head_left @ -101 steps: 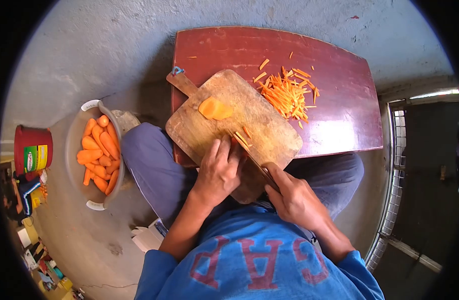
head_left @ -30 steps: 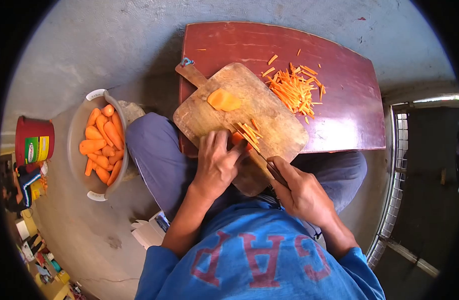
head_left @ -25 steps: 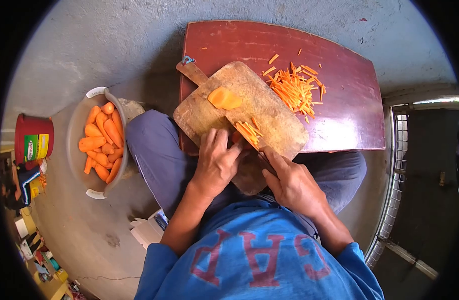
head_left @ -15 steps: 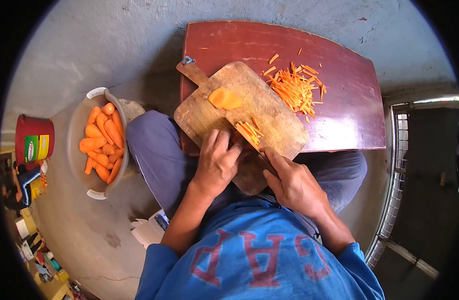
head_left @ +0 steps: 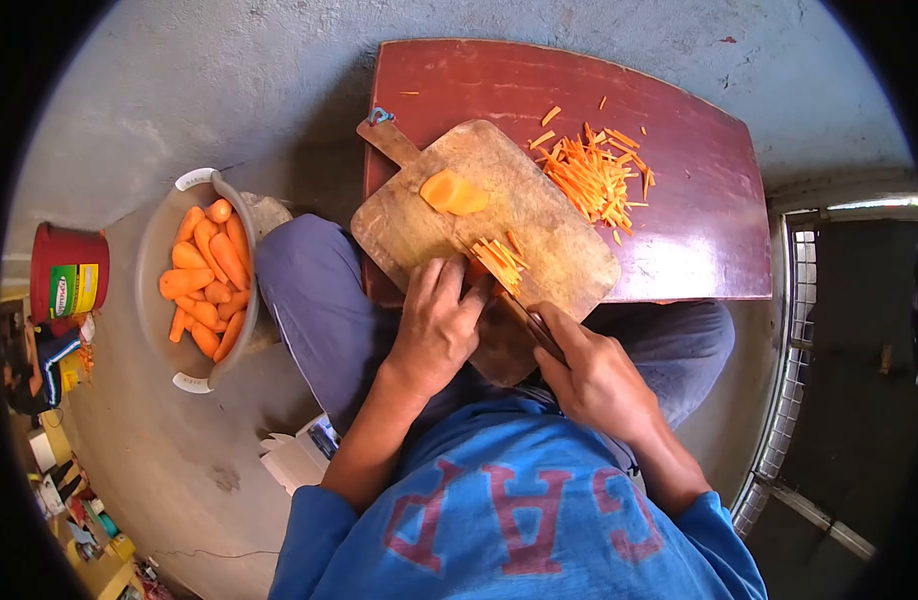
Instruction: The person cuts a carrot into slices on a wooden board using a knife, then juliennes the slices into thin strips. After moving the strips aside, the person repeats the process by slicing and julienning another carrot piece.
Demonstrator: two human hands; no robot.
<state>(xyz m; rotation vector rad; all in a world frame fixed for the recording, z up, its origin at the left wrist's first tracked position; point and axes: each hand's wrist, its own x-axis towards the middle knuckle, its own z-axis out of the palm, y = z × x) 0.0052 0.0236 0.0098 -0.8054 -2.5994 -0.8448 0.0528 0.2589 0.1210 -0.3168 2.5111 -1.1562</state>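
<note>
On the wooden cutting board (head_left: 549, 220), my left hand (head_left: 439, 320) has its fingers bent over a piece of carrot (head_left: 476, 270), mostly hidden beneath them. My right hand (head_left: 597, 378) grips the handle of a knife (head_left: 529, 322). Its blade lies beside the left fingertips and is partly hidden. Cut carrot sticks (head_left: 501, 262) rest along the blade's far side. Farther up the board, flat carrot slices (head_left: 452, 192) overlap in a small stack. A heap of carrot sticks (head_left: 594, 180) is on the red table (head_left: 694, 215), beyond the board.
A grey basin (head_left: 149, 290) of peeled carrots stands on the left, by my knee. Beyond it is a red bucket (head_left: 44, 270) with a label. An opened carton (head_left: 297, 458) lies on the floor. The wall (head_left: 229, 80) rises behind the table, and a dark door (head_left: 859, 350) is at right.
The knife handle and my right hand have shifted slightly, and more of the blade and of the orange piece under my left fingers shows. The sticks and slices keep their places on the board.
</note>
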